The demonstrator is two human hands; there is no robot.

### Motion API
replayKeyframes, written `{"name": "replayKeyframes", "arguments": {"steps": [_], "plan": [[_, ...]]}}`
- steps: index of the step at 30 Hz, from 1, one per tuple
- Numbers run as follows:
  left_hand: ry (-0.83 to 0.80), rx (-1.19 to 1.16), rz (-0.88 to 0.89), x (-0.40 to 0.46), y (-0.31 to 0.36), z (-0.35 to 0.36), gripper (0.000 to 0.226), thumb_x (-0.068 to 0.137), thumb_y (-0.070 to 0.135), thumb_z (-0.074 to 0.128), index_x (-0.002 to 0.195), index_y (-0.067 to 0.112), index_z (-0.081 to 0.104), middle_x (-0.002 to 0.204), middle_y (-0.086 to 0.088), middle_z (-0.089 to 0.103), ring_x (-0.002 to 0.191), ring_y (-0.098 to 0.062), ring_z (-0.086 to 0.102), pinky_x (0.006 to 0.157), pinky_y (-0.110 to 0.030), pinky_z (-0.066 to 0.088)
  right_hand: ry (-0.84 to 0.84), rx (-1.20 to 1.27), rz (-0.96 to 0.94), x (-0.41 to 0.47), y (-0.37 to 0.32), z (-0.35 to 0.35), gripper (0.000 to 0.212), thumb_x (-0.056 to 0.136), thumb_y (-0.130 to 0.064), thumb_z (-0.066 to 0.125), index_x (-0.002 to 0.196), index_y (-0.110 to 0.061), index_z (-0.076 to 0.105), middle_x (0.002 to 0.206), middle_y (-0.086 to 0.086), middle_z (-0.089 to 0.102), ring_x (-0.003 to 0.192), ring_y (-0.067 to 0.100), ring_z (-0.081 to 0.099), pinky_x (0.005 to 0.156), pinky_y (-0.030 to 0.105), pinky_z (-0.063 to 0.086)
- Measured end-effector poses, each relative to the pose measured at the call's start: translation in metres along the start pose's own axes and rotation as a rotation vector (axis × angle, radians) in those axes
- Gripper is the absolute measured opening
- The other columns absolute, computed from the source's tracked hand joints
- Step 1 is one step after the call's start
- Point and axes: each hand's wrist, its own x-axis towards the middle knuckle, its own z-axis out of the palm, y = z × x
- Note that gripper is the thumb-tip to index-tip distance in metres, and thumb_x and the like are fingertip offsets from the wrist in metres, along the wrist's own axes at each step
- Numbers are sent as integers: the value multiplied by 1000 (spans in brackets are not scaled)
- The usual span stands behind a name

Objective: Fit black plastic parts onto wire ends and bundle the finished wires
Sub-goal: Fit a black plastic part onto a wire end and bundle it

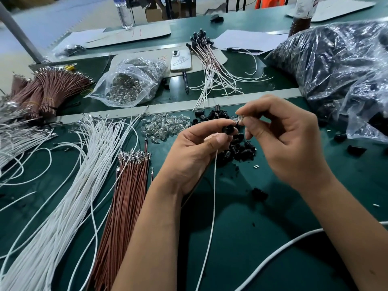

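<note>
My left hand [195, 148] pinches a black plastic part [228, 129] with a white wire [212, 206] trailing toward me, while my right hand [287, 139] pinches a clear bulb [239, 119] just beside it. Under my hands lies a heap of black parts [237, 148], with clear bulbs [163, 127], white wires [69, 185] and brown wires [123, 204] to the left on the green table [262, 238].

A white smartphone [181, 60] lies face down on a cardboard sheet [134, 57] on the green table [273, 227], a pen [185, 81] just below it. A clear water bottle [123, 12] stands at the far edge beside another cardboard sheet [130, 35], with white paper [241, 39] farther right.
</note>
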Motion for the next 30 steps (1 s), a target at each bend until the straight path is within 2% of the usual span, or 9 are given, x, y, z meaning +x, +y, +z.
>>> {"name": "replayKeyframes", "arguments": {"steps": [6,12,16,20,23,27,30], "plan": [[45,21,15,1,-2,-4,29,84,0,65,99,20,81,91,-2,75,86,-13,67,89,-24,55,-88,-147,-85,1,-4,0,9,96,5,67,101,0,72,93,3,68,85,14,66,77,23,50],[93,118,7,1,-2,-9,26,83,3,68,99,19,81,88,-2,76,76,-9,65,74,-19,54,-99,-281,-103,1,-3,1,9,95,6,69,99,0,74,91,6,70,85,20,67,77,33,54],[130,184,11,2,-4,-10,25,82,5,72,98,21,82,85,-4,76,73,-11,63,73,-20,54,-83,-315,-89,0,-1,3,8,93,4,71,97,-1,75,89,4,71,84,16,67,77,29,54],[171,213,4,1,-6,-10,22,79,9,77,98,18,82,88,-11,77,80,-19,65,72,-19,55,-98,-282,-20,-2,4,2,9,91,2,74,96,-4,76,86,-3,71,80,5,65,75,17,48],[201,219,-4,-1,-5,-10,21,76,9,76,96,16,82,87,-13,77,80,-21,66,71,-19,56,-115,-224,80,-3,8,1,10,91,1,75,98,-7,76,83,-17,68,75,-1,65,74,12,45],[230,256,-8,-1,-6,-7,18,84,-4,72,94,9,80,85,-17,77,71,-15,70,68,-19,56,-124,-168,171,-4,10,1,10,93,-2,74,98,-11,77,80,-18,70,71,4,66,70,16,47],[257,324,20,-1,-6,-7,17,85,-6,72,94,7,79,83,-18,76,69,-17,67,69,-22,56,-132,-157,228,-5,13,2,11,94,-6,73,96,-16,77,75,-16,70,64,11,64,63,25,50]]}}
